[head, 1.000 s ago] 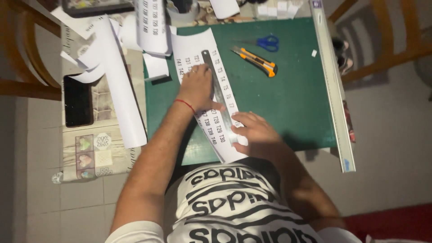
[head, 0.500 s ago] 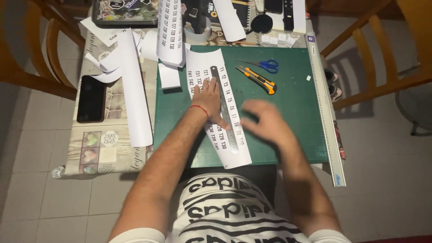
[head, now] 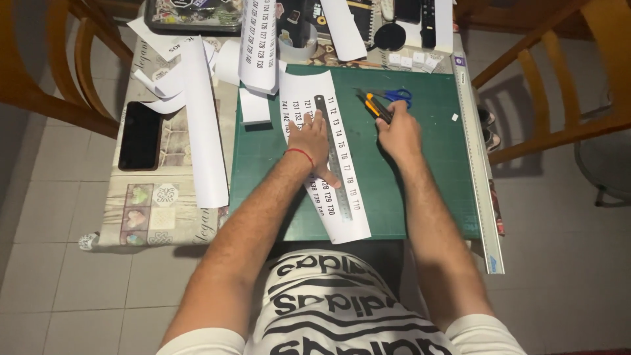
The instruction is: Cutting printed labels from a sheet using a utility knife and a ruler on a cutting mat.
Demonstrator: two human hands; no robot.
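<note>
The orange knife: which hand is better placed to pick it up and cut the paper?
Probably the right hand: it is already on the orange knife. The left hand presses the metal ruler flat on the paper strip.

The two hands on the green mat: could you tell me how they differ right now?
The left hand lies flat, pressing the metal ruler onto the printed paper strip; the right hand is curled around the orange utility knife. The left wrist wears a red string; the right is bare. Both rest over the cutting mat.

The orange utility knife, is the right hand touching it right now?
Touching. The head view shows the right hand closed over the rear of the orange utility knife on the green cutting mat, with no gap between them.
</note>
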